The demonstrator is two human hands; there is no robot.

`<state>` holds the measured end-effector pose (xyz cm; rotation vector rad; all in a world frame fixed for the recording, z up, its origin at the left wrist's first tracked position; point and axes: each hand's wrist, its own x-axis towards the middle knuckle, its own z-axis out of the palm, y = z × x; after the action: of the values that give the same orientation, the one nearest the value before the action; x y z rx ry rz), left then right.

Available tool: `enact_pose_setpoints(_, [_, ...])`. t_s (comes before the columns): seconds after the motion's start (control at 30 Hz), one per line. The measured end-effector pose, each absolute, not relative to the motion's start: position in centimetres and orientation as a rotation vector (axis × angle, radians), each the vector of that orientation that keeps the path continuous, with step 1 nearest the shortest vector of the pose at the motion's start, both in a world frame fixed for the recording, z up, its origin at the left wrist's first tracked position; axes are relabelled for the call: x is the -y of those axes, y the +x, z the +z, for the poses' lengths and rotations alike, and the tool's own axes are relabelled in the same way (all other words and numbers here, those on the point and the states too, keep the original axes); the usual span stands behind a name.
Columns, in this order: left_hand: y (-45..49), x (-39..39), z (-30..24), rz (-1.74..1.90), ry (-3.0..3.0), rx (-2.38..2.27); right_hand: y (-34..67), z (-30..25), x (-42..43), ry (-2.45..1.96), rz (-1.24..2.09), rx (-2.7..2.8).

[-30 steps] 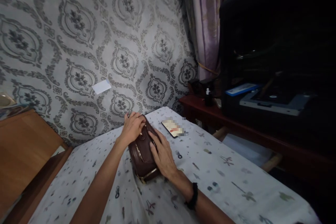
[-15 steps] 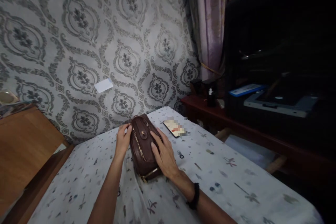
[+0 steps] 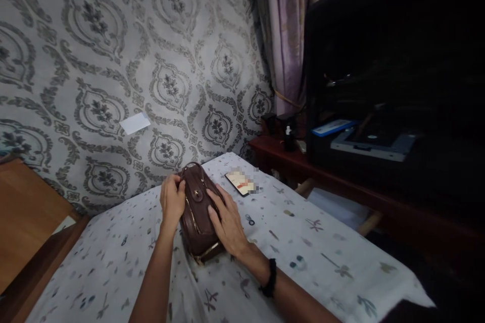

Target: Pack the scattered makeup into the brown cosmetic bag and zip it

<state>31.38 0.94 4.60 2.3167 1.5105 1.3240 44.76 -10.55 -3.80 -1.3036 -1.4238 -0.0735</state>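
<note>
A dark brown leather handbag (image 3: 197, 212) with gold zippers and a round gold stud lies on the patterned white bedsheet. At its upper left edge, my left hand (image 3: 172, 202) has its fingers bent and its thumb close to them, gripping the bag's side; what lies under the fingertips is hidden. My right hand (image 3: 229, 222), with a black band at the wrist, rests on the bag's right side, fingers stretched and apart. A phone (image 3: 240, 184) with a lit, partly blurred screen lies beyond the right hand, apart from the bag.
To the left stands a wooden board (image 3: 30, 222). A patterned wall with a white card (image 3: 135, 123) on it rises behind the bed. On the right are a dark red shelf (image 3: 280, 159), a small dark bottle (image 3: 289, 139) and a large black screen (image 3: 364, 45).
The view has turned slightly right, so everything sits further left. My left fingers have curled more at the bag's upper edge. The right hand stays on the bag.
</note>
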Motion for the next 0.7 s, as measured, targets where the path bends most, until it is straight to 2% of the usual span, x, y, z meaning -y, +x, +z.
enact_pose_setpoints(0.2, [32.3,1.2,5.0,1.383,2.427,-1.636,44.3,-4.0,10.6,-1.342,-0.090,1.409])
enact_pose_setpoints(0.33, [32.5,1.5,4.9,1.408,2.377,-1.657,43.4,-4.2,11.2,-1.352,-0.245,1.441])
enact_pose_setpoints(0.7, [33.2,1.0,4.5,1.615,2.158,-1.471,43.4,-4.3,11.4,-1.266,-0.454,1.593])
